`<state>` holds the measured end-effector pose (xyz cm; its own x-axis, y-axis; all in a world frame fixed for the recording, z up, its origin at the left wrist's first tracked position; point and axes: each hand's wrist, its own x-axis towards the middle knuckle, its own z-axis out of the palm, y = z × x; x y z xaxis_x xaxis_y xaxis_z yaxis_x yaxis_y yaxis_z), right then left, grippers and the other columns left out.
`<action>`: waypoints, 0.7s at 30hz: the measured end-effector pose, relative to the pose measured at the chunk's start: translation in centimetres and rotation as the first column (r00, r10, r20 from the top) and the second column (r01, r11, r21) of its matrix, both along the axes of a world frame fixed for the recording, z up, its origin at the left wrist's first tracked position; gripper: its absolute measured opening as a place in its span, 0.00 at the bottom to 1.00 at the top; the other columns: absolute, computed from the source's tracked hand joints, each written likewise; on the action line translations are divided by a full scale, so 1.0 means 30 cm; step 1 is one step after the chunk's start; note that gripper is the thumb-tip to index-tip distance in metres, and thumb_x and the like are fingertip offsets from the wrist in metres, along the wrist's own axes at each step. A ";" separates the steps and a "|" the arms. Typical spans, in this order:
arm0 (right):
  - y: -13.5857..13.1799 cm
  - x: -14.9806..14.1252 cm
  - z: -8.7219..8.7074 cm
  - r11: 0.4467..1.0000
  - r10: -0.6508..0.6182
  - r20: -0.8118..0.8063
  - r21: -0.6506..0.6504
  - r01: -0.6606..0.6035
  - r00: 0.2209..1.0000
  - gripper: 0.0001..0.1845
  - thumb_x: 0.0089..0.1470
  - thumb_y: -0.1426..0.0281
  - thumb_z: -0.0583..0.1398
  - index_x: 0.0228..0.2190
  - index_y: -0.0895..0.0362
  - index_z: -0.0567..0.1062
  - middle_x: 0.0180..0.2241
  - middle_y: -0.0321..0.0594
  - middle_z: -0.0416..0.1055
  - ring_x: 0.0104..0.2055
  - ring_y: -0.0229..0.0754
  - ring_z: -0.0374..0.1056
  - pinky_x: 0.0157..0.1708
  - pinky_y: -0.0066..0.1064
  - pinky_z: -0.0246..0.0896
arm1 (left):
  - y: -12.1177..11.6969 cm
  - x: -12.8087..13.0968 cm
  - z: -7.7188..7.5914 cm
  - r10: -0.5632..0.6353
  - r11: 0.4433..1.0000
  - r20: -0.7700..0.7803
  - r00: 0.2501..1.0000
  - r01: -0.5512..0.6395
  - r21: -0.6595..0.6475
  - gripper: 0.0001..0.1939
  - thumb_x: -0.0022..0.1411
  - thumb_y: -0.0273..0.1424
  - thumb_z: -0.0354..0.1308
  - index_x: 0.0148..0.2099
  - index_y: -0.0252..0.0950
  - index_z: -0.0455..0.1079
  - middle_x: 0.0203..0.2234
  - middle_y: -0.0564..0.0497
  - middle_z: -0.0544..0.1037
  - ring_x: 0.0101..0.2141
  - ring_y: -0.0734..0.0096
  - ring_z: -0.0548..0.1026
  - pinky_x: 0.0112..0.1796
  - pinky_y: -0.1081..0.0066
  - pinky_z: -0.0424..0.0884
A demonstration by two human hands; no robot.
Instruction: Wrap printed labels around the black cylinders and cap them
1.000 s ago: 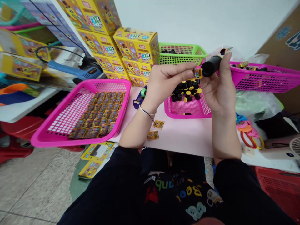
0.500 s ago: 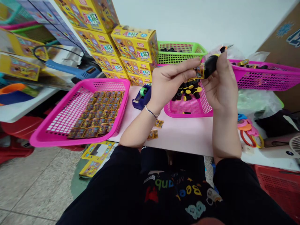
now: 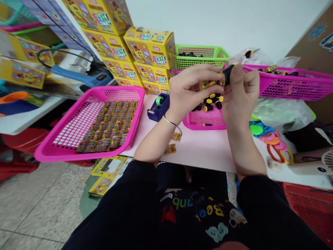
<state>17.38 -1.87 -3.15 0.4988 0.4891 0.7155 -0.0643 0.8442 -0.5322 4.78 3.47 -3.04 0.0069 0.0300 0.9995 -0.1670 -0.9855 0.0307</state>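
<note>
Raised over the table, my right hand (image 3: 239,93) is closed round a small black cup (image 3: 228,73) with a yellow edge. The fingers of my left hand (image 3: 192,85) pinch a colourful printed label (image 3: 210,83) against the cup's near end. Part of both label and cup is hidden by the fingers. Just below the hands, a pink basket (image 3: 192,125) holds more black cups with yellow ends. Under my left wrist, two small printed labels (image 3: 170,148) lie on the table.
To the left, a pink basket (image 3: 61,139) contains rows of wrapped cups. A blue tape dispenser (image 3: 157,111) stands beside it. Yellow boxes (image 3: 149,48) are stacked behind. A green basket (image 3: 208,62) and another pink basket (image 3: 291,86) stand at the back, with scissors (image 3: 275,154) at right.
My right hand has turned and moved slightly left, with its fingers now curled closer round the black cup. My left hand's fingers have shifted on the label.
</note>
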 end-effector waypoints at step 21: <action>-0.017 0.081 0.009 0.999 0.010 0.575 0.031 -0.034 0.818 0.21 0.61 0.41 0.68 0.36 0.45 0.78 0.48 0.30 0.84 0.60 0.51 0.81 0.67 0.60 0.76 | -0.142 -0.137 0.084 -0.011 0.852 -0.455 0.890 -0.230 -0.470 0.24 0.63 0.44 0.73 0.57 0.37 0.82 0.49 0.47 0.89 0.50 0.57 0.87 0.55 0.58 0.83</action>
<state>19.80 -2.38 -2.89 -0.0195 0.4615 0.8869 0.2245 0.8665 -0.4459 0.68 -0.78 -0.50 0.3917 0.5485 0.7387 0.0899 -0.8218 0.5626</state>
